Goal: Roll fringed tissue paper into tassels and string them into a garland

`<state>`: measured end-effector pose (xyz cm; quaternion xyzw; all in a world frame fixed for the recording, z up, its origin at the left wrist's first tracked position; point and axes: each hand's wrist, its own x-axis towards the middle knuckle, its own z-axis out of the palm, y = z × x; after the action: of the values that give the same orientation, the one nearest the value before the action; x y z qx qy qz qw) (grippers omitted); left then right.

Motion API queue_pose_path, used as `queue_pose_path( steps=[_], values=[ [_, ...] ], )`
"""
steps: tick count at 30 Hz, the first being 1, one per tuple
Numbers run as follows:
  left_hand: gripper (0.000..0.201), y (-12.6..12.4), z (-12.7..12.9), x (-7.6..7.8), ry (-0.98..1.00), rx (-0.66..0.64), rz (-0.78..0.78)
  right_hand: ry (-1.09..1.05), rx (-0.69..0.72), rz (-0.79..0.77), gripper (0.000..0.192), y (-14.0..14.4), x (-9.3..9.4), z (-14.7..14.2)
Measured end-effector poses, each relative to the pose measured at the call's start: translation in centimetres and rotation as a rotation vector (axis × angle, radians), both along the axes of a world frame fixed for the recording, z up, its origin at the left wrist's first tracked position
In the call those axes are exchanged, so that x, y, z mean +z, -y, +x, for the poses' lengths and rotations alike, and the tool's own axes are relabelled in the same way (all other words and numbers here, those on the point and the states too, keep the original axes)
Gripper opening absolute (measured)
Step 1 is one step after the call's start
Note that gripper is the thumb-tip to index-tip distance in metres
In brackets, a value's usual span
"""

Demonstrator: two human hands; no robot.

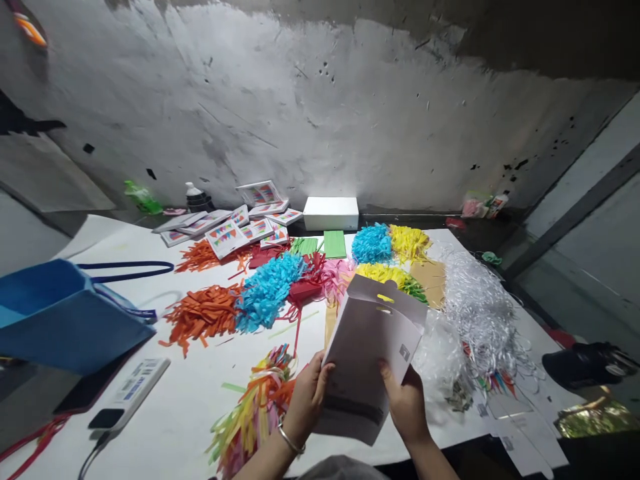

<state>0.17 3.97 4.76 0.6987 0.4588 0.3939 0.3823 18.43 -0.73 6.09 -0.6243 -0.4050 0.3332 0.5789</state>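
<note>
Head view, both hands' fingers (385, 368) pinching flat white cardboard sleeve (367, 360)

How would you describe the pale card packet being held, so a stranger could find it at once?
Start at the white table strewn with coloured paper fringe. At its near edge, the left hand and right hand grip a flat white-grey cardboard packet. Unlike the shredded heaps around it, it is plain, stiff, and has a hang-slot flap on top.

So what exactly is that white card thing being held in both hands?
The white card sleeve looks like thin folded cardboard, plain and pale grey-white. Its top flap has a hang slot with yellow showing through, and a small grey mark sits near its right edge. It is held tilted above the table, the left hand gripping its left edge and the right hand its right.
</note>
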Motion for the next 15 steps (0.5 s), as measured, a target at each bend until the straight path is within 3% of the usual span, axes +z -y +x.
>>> queue_pose_path(
  steps=[5, 11, 15],
  values=[
    [0.039, -1.1, 0.6, 0.8, 0.003, 0.175, 0.041, 0.091, 0.090, 0.005, 0.030, 0.8, -1.8, -1.0],
    [0.043, -0.9, 0.9, 0.5, 0.020, 0.067, 0.021, -0.022, 0.011, 0.005, 0.037, 0.4, -1.2, -0.3],
    [0.045, -0.4, 1.3, 1.5, 0.098, 0.156, 0.021, 0.061, -0.003, 0.016, 0.036, 0.2, -1.6, 0.0]
  ],
)
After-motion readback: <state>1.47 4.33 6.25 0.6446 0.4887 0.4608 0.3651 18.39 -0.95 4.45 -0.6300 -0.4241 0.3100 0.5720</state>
